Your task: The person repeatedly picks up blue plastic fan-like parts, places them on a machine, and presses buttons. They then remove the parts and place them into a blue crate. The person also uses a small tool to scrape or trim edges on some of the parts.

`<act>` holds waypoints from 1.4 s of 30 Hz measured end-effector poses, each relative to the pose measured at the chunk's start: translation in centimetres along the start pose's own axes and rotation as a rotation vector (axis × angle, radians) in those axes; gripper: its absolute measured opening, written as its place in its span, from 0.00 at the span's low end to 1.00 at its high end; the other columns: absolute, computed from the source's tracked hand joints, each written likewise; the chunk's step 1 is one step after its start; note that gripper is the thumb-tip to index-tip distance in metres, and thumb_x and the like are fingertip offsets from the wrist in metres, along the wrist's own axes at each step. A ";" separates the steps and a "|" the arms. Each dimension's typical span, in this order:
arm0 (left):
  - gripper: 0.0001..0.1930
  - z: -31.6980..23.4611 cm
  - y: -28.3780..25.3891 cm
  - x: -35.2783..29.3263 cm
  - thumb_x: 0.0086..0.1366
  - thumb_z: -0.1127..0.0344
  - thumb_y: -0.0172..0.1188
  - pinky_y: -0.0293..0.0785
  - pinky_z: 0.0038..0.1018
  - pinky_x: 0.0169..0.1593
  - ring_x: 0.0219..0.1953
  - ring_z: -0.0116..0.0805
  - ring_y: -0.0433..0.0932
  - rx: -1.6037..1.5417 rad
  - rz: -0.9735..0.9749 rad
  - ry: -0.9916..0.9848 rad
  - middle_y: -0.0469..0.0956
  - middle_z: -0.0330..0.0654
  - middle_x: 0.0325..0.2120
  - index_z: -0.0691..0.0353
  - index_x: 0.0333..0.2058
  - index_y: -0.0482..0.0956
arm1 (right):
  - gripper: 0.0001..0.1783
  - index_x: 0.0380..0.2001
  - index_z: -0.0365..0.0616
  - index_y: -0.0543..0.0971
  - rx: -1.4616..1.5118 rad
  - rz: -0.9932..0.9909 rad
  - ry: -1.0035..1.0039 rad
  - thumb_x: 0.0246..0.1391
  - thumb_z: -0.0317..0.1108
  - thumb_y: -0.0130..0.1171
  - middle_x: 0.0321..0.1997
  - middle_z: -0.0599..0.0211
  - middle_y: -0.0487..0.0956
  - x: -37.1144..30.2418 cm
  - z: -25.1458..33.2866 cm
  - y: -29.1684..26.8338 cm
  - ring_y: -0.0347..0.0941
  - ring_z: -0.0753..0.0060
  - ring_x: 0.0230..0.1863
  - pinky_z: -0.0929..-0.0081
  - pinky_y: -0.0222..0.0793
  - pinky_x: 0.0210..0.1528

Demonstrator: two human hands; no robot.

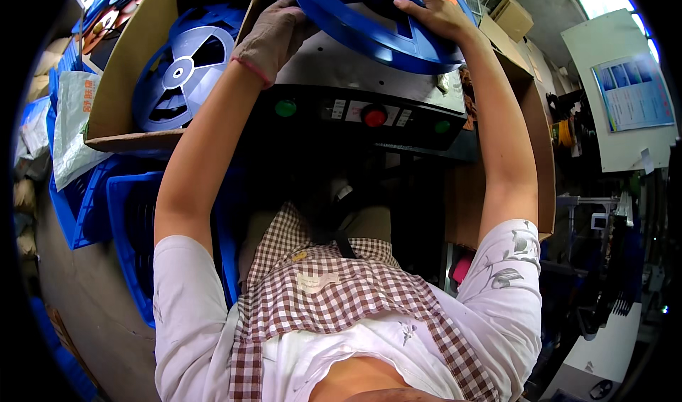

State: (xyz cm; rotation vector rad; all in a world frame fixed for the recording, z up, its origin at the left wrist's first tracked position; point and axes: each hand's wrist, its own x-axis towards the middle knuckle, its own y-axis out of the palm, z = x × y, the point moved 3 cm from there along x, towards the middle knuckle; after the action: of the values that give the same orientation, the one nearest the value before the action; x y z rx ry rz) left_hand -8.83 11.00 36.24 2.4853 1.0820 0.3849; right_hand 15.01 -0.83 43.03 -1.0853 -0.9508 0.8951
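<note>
Currently, a blue reel [376, 45] is over the metal-topped machine [327, 68], the gloved left hand [275, 34] at its left rim, the right hand [442, 17] spread across its right side, though whether either grips I cannot tell.

Brown checked apron [323, 295], white leaf-printed short-sleeved shirt [188, 317], pink-edged drab left glove [273, 40]

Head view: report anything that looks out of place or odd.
One mismatch, at the top: the left hand wears a glove, while the right hand, on the blue reel, is bare. No spill or damage is evident.
</note>
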 end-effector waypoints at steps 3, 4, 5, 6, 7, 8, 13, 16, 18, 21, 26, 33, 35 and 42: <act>0.19 0.0 -0.3 -1.3 0.66 0.80 0.45 0.72 0.36 0.61 0.51 0.43 0.77 -0.011 -0.012 -0.027 0.76 0.51 0.47 0.69 0.56 0.68 | 0.41 0.66 0.62 0.61 -0.013 0.034 -0.025 0.53 0.69 0.46 0.63 0.46 0.68 -1.1 2.0 -0.6 0.60 0.47 0.67 0.59 0.46 0.70; 0.19 0.0 -0.5 -1.6 0.66 0.80 0.45 0.71 0.36 0.62 0.52 0.43 0.77 -0.014 -0.012 -0.034 0.76 0.51 0.47 0.69 0.56 0.68 | 0.41 0.66 0.62 0.61 -0.067 0.056 -0.005 0.54 0.69 0.46 0.63 0.46 0.67 -1.2 2.8 -0.9 0.60 0.48 0.67 0.58 0.45 0.70; 0.19 0.0 -0.6 -1.8 0.66 0.79 0.45 0.72 0.35 0.61 0.51 0.42 0.77 0.002 -0.016 -0.038 0.76 0.51 0.47 0.69 0.56 0.67 | 0.41 0.66 0.62 0.60 -0.120 0.077 0.015 0.54 0.69 0.45 0.63 0.46 0.67 -1.2 3.2 -1.0 0.60 0.48 0.67 0.57 0.44 0.70; 0.20 0.1 -0.4 -1.9 0.66 0.79 0.46 0.72 0.35 0.61 0.50 0.42 0.77 0.012 -0.007 -0.045 0.76 0.50 0.47 0.69 0.57 0.67 | 0.41 0.67 0.63 0.58 -0.110 0.051 -0.027 0.55 0.69 0.43 0.63 0.45 0.68 -0.5 2.2 -0.3 0.59 0.46 0.67 0.56 0.42 0.70; 0.20 0.2 -0.6 -2.3 0.66 0.78 0.46 0.72 0.34 0.60 0.50 0.41 0.78 0.026 -0.007 -0.055 0.76 0.50 0.47 0.69 0.57 0.67 | 0.41 0.67 0.62 0.58 -0.108 0.037 -0.037 0.56 0.69 0.42 0.62 0.45 0.68 -0.5 2.1 0.2 0.59 0.46 0.66 0.55 0.42 0.70; 0.20 -0.1 -0.7 -3.0 0.66 0.77 0.47 0.72 0.33 0.60 0.49 0.41 0.78 0.071 0.007 -0.067 0.76 0.49 0.48 0.68 0.57 0.67 | 0.41 0.67 0.62 0.58 -0.105 0.022 -0.048 0.56 0.69 0.42 0.62 0.45 0.69 -0.6 2.1 0.5 0.59 0.45 0.66 0.55 0.42 0.70; 0.24 -0.8 -2.0 -7.8 0.65 0.71 0.54 0.71 0.30 0.57 0.50 0.39 0.76 0.510 -0.018 0.065 0.75 0.48 0.49 0.67 0.59 0.65 | 0.38 0.66 0.62 0.60 -0.110 -0.188 -0.108 0.57 0.66 0.43 0.64 0.47 0.67 -3.1 1.5 -0.9 0.59 0.44 0.66 0.53 0.45 0.69; 0.26 -1.3 -1.8 -12.8 0.63 0.69 0.57 0.70 0.29 0.56 0.51 0.39 0.74 0.712 -0.131 0.351 0.74 0.49 0.49 0.66 0.59 0.64 | 0.33 0.60 0.58 0.69 0.227 -0.520 -0.269 0.55 0.60 0.53 0.50 0.51 0.76 -9.4 -1.9 -0.5 0.75 0.54 0.51 0.57 0.72 0.51; 0.33 0.4 -3.0 -14.4 0.60 0.70 0.61 0.70 0.32 0.57 0.52 0.42 0.73 0.983 -0.210 0.431 0.71 0.52 0.52 0.64 0.62 0.58 | 0.32 0.58 0.50 0.72 0.531 -0.540 -0.028 0.50 0.44 0.67 0.46 0.55 0.77 -15.0 -4.4 0.8 0.75 0.62 0.50 0.67 0.72 0.50; 0.39 4.4 -4.9 -15.1 0.57 0.71 0.66 0.68 0.34 0.60 0.57 0.43 0.69 1.047 -0.206 0.475 0.70 0.55 0.53 0.62 0.64 0.53 | 0.40 0.59 0.42 0.69 0.602 -0.427 0.207 0.43 0.41 0.73 0.46 0.57 0.78 -19.4 -9.1 6.3 0.75 0.68 0.49 0.70 0.72 0.49; 0.37 8.4 -10.3 -12.8 0.56 0.81 0.63 0.73 0.29 0.57 0.54 0.36 0.71 0.899 -0.274 0.360 0.64 0.45 0.58 0.56 0.63 0.59 | 0.42 0.58 0.43 0.68 0.420 -0.395 0.128 0.41 0.47 0.72 0.54 0.52 0.73 -19.5 -9.4 10.5 0.66 0.51 0.59 0.62 0.62 0.60; 0.34 7.8 -9.0 -14.3 0.66 0.56 0.58 0.68 0.33 0.55 0.49 0.36 0.72 1.031 -0.253 0.166 0.74 0.47 0.47 0.64 0.64 0.55 | 0.40 0.60 0.44 0.67 0.299 -0.211 0.214 0.49 0.53 0.66 0.53 0.52 0.73 -21.8 -11.5 6.6 0.71 0.55 0.55 0.62 0.68 0.54; 0.35 7.8 -9.2 -15.9 0.67 0.54 0.55 0.67 0.32 0.55 0.48 0.36 0.73 1.092 -0.235 0.263 0.75 0.48 0.46 0.68 0.64 0.54 | 0.27 0.50 0.41 0.77 0.492 -0.387 0.107 0.53 0.49 0.62 0.43 0.54 0.79 -22.9 -14.5 0.9 0.78 0.60 0.44 0.66 0.74 0.48; 0.25 9.2 -15.8 -15.4 0.73 0.70 0.44 0.65 0.31 0.58 0.50 0.37 0.71 1.157 -0.404 0.415 0.71 0.49 0.51 0.60 0.67 0.53 | 0.31 0.50 0.42 0.78 0.070 -0.121 0.564 0.53 0.56 0.57 0.48 0.51 0.79 -27.1 -40.1 9.5 0.77 0.52 0.48 0.63 0.72 0.51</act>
State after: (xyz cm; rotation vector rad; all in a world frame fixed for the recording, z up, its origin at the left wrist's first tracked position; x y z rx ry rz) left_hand -25.33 6.97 19.40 3.0092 2.4704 0.1487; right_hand 42.30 -35.87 21.57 -1.1233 -0.5039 0.4751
